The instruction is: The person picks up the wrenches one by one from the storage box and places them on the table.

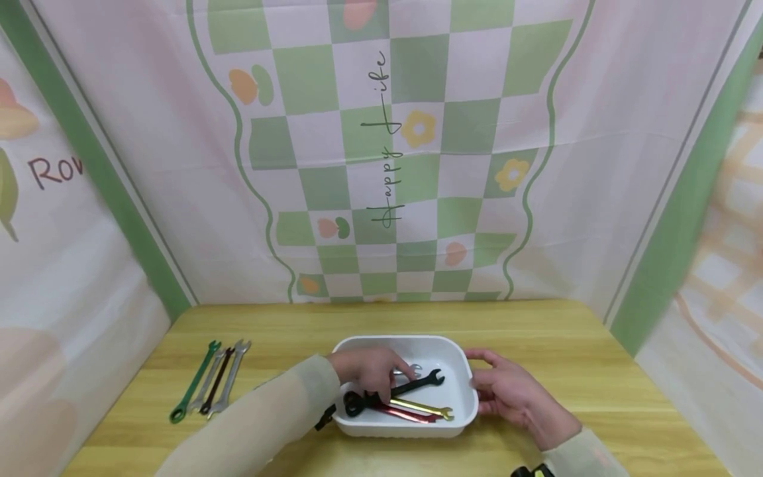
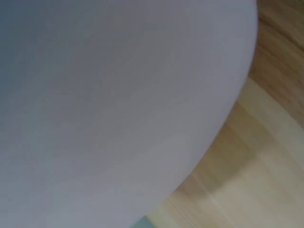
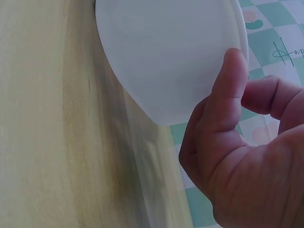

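Note:
A white plastic tub (image 1: 405,430) stands on the table, with several wrenches inside. My left hand (image 1: 372,371) reaches over its left side and pinches a black wrench (image 1: 426,381) between thumb and index finger. Under and beside it lie a gold wrench (image 1: 420,405), a red wrench (image 1: 405,414) and a silver wrench (image 1: 415,369), partly hidden. My right hand (image 1: 507,387) holds the right end of the tub, its bent fingers at the rim and outer wall. In the right wrist view, a fingertip (image 3: 235,59) lies at the tub's rim (image 3: 243,28). The left wrist view shows mostly the tub's outer wall (image 2: 118,118).
On the left of the wooden table (image 1: 286,324), a green wrench (image 1: 197,384), a small silver wrench (image 1: 208,381), a dark red wrench (image 1: 218,381) and a larger silver wrench (image 1: 232,377) lie side by side. A checked curtain (image 1: 417,232) hangs behind the table.

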### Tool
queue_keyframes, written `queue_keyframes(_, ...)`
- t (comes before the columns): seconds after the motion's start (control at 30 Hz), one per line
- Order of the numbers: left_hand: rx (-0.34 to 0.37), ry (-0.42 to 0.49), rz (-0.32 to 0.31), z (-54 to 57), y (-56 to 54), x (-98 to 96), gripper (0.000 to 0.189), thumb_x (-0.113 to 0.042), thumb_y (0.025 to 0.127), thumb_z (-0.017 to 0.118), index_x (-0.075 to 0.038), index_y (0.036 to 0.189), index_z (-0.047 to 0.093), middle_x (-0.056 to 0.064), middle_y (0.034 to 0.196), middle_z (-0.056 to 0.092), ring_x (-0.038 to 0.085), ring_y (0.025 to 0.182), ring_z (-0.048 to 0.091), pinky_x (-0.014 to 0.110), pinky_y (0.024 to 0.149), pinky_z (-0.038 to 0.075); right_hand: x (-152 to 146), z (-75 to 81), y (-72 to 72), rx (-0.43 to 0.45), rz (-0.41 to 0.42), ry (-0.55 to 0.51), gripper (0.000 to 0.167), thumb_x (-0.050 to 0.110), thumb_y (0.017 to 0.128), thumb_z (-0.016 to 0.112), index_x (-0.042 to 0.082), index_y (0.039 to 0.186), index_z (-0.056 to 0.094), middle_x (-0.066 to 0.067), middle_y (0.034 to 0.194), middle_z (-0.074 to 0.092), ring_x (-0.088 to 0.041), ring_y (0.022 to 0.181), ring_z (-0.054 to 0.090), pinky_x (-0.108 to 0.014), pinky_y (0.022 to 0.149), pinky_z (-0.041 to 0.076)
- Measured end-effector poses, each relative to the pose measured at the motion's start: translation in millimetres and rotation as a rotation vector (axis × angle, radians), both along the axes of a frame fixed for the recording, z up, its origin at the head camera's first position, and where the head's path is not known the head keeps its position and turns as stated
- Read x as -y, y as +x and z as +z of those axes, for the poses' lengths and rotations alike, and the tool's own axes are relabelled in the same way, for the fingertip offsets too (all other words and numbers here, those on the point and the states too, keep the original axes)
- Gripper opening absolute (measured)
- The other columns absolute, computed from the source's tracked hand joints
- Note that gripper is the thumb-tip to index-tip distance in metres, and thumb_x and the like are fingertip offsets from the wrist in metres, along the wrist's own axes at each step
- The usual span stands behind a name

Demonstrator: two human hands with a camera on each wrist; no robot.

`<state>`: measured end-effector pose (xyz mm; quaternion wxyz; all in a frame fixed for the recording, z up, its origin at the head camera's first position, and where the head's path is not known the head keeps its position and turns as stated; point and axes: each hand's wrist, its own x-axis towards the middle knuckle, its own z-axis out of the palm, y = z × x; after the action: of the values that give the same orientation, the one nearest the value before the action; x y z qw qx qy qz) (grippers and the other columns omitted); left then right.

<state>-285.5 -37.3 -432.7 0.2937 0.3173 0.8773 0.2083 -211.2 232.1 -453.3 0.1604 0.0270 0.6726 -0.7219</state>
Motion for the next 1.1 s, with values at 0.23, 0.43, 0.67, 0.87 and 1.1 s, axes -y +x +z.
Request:
queue_keyframes(0.23,0.013,0.021,0.005,3.2,-2.5,7.5,0.067,0.010,0.074,0.076,-0.024,0.131,0.067,-0.002,0.081,0.063,0.013,0.056,0.057,0.028,0.052,0.051,1,-0.3,-0.4,0.002,0.000,-0.003,0.073,-0.005,0.081,0.059,0.001,0.148,0.031,-0.025,0.104,0.063,-0.025,0.072,0.063,-0.035,0.059,0.058)
queue_keyframes(0.43,0.081,0.083,0.066,8.0,-9.7,15.0,0.061,0.006,0.077,0.076,-0.025,0.129,0.067,0.003,0.086,0.064,0.017,0.067,0.059,0.034,0.061,0.053,1,-0.3,-0.5,0.008,-0.013,0.006,0.074,-0.005,0.081,0.059,0.002,0.149,0.032,-0.025,0.103,0.062,-0.026,0.072,0.063,-0.037,0.060,0.058)
queue_keyframes(0.67,0.175,0.181,0.135,12.2,-15.5,22.2,0.065,0.010,0.075,0.074,-0.024,0.130,0.066,0.009,0.093,0.061,0.024,0.078,0.062,0.036,0.064,0.056,0,0.1,-0.8,0.008,-0.001,0.005,0.073,-0.004,0.082,0.059,0.002,0.149,0.031,-0.025,0.103,0.061,-0.024,0.073,0.062,-0.037,0.061,0.058)
queue_keyframes(0.87,0.195,0.291,0.141,16.4,-18.4,25.0,0.065,0.013,0.075,0.073,-0.020,0.130,0.064,0.008,0.097,0.061,0.022,0.075,0.061,0.036,0.060,0.057,-1,0.1,-0.3,0.004,0.005,0.004,0.073,-0.004,0.082,0.059,0.002,0.149,0.031,-0.025,0.101,0.062,-0.024,0.072,0.062,-0.036,0.061,0.058)
queue_keyframes(1.1,0.243,0.356,0.152,27.8,-18.0,29.8,0.067,0.014,0.076,0.071,-0.021,0.133,0.062,0.007,0.106,0.060,0.025,0.079,0.063,0.040,0.064,0.057,0,0.9,1.2,0.002,-0.002,0.004,0.075,-0.004,0.081,0.060,0.002,0.150,0.031,-0.025,0.099,0.061,-0.024,0.071,0.061,-0.036,0.060,0.057)
